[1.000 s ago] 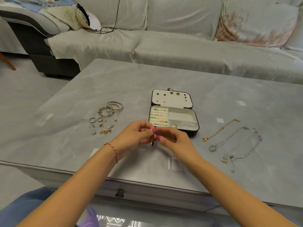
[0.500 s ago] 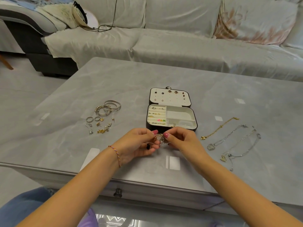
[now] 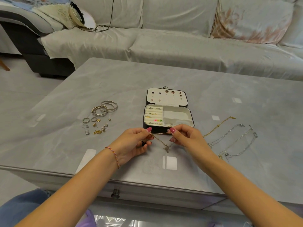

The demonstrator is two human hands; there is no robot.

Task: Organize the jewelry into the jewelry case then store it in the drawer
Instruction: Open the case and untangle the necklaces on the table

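A small black jewelry case [image 3: 188, 114] lies open on the grey table [image 3: 164, 76], its lid studded with earrings and its left slots holding rings. Just in front of it my left hand [image 3: 132, 143] and my right hand [image 3: 186, 138] pinch the two ends of a thin gold necklace [image 3: 161, 141], stretched between them with a pendant hanging in the middle. Bangles [image 3: 105, 108], rings and loose earrings [image 3: 95, 126] lie left of the case. A gold chain [image 3: 218, 126] and two silver necklaces [image 3: 236, 141] lie to its right.
A drawer knob [image 3: 115, 193] shows on the table's front below my arms. A grey sofa [image 3: 164, 40] runs behind the table, with a patterned cushion [image 3: 249, 18] at the right and a cable and cloth items at the left.
My hands have drawn apart, spreading the gold necklace out between them; earlier they were close together with it bunched at the fingertips.
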